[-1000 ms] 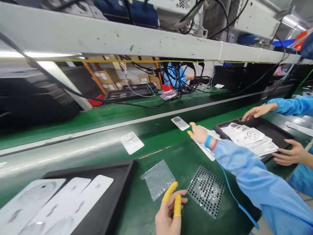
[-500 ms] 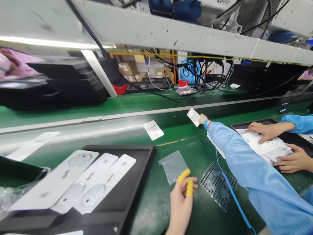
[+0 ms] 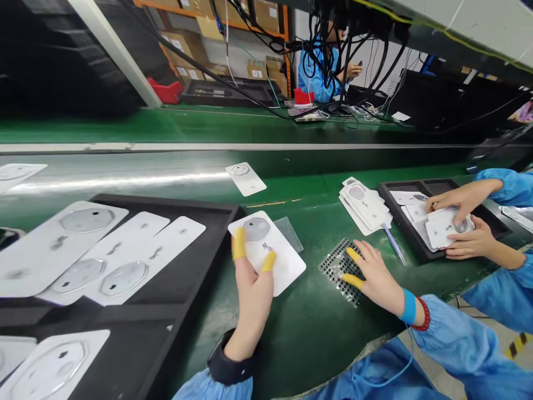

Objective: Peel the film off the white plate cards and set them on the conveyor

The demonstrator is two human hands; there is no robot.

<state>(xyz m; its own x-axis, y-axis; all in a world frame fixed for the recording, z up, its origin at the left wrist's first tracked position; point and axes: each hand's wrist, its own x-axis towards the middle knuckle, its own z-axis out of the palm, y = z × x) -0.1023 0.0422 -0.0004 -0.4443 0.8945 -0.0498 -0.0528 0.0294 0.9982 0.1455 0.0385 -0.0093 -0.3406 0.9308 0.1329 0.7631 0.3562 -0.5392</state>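
My left hand point(image 3: 253, 280), with yellow finger cots on two fingers, grips a white rounded-corner panel point(image 3: 283, 258) by its near-left side. The panel carries a clear, grey-looking oval window and small dark markings. My right hand point(image 3: 377, 275) wears yellow cots too and a blue wrist strap. Its fingers are apart, over the right part of a clear sheet of black dots point(image 3: 337, 266); whether the tips touch it I cannot tell. Partly hidden behind the held panel lies a translucent sheet point(image 3: 289, 234).
A black tray point(image 3: 208, 222) with similar white panels stands at left. One loose panel point(image 3: 250, 180) lies ahead. To the right are a panel stack point(image 3: 362, 208), tweezers point(image 3: 393, 244) and another black tray point(image 3: 387, 191), where a co-worker's hands point(image 3: 470, 222) handle panels.
My right hand, stretched forward with a white panel before, is back over the dotted sheet without it. My left hand, which showed no panel, now holds one. The view has shifted downward.
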